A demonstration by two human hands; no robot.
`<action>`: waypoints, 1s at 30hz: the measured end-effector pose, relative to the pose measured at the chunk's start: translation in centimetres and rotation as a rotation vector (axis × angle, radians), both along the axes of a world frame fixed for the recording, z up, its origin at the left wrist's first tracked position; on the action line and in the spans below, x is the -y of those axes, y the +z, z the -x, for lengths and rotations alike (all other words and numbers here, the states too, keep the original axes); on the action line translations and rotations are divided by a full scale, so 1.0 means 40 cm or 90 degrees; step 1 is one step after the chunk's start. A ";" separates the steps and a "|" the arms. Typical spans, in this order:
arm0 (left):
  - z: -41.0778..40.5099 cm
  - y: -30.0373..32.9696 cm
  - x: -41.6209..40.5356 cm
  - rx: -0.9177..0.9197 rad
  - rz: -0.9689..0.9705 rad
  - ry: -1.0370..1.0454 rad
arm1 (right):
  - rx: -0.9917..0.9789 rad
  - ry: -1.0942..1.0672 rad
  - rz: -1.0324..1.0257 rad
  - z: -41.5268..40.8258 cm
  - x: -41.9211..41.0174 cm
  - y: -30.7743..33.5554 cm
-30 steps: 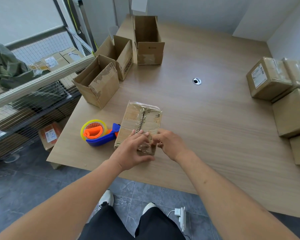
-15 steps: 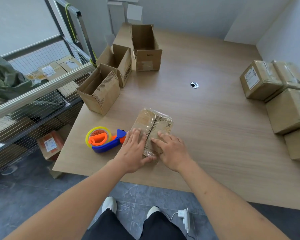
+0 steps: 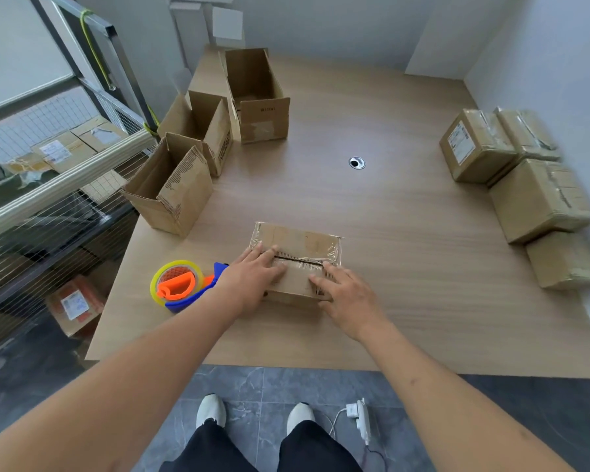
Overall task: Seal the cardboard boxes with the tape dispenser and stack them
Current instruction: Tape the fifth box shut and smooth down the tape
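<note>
Cardboard box [image 3: 295, 243] lies taped under both flat hands, left hand [image 3: 252, 277] and right hand [image 3: 346, 296], each grip wide; four sealed boxes [image 3: 525, 195] wait stacked, three open boxes [image 3: 201, 148] remain.

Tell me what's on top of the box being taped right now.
Both hands, left hand and right hand, rest flat on the taped box, fingers over clear tape along the seam. The lid area beneath the palms is hidden.

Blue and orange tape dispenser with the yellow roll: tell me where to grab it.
Grip the blue and orange tape dispenser with the yellow roll by its blue handle, which points right toward the taped cardboard box. Come from above; the left hand is nearest, the roll end lies leftward.
</note>
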State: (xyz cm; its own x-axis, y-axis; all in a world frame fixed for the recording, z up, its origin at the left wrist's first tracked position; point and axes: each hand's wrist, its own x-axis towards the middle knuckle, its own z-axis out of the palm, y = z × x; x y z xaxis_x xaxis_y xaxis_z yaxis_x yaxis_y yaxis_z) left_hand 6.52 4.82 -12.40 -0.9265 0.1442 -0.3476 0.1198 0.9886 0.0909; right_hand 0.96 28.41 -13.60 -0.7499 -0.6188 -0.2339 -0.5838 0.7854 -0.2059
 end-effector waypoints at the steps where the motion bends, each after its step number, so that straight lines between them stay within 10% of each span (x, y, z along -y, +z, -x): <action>1: -0.004 -0.001 -0.002 -0.012 -0.020 0.027 | -0.005 -0.012 0.002 -0.005 0.004 -0.002; 30: -0.019 -0.060 -0.059 -0.074 -0.150 0.119 | 0.030 0.071 0.154 0.029 0.048 -0.031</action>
